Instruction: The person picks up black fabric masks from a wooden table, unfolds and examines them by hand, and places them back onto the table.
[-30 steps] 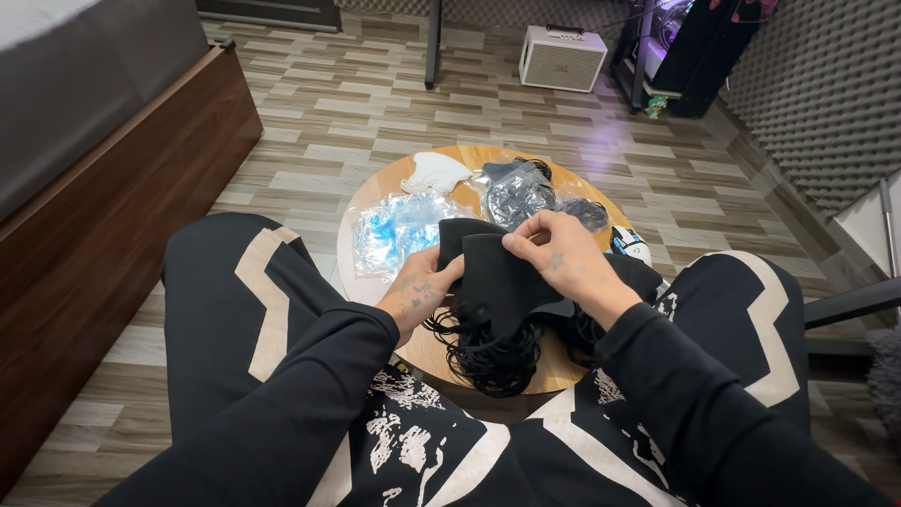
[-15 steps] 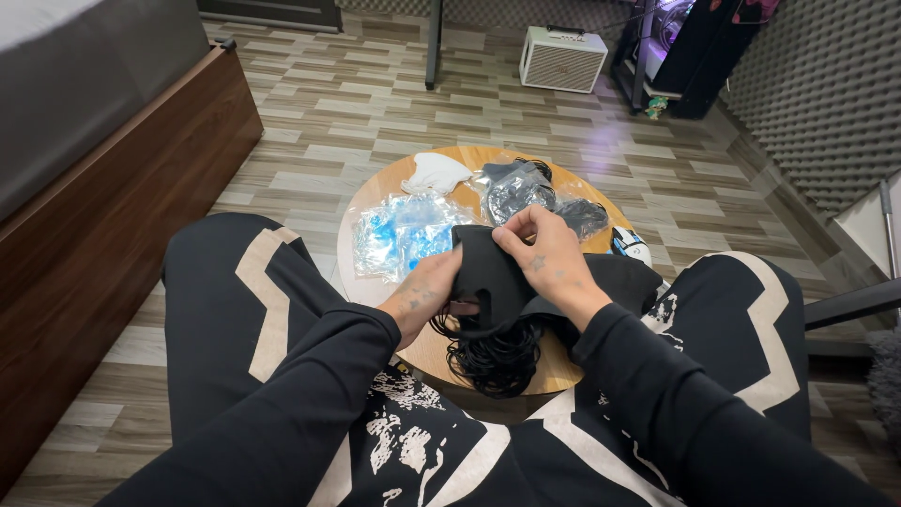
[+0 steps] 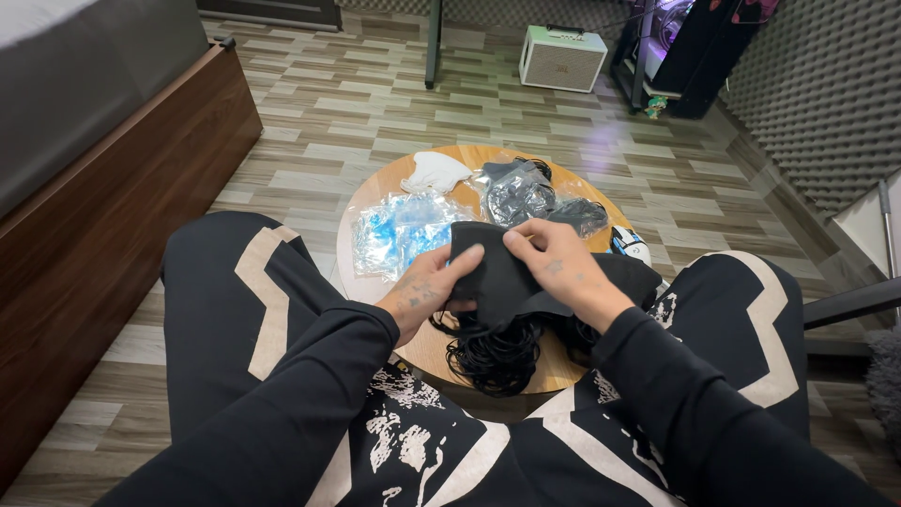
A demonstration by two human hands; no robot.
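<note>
Seemingly mid-fold: in the head view, the left hand [image 3: 422, 293] and right hand [image 3: 558, 269] both pinch a black cloth face mask [image 3: 497, 272] at the centre of the round wooden stool [image 3: 375, 286], with clear packets [image 3: 404, 230] at ten o'clock; a flattening press likely follows

You get even, soft indoor light and a sharp picture; the floor [image 3: 375, 122] shines faintly, and straight lines bow near the edges.
</note>
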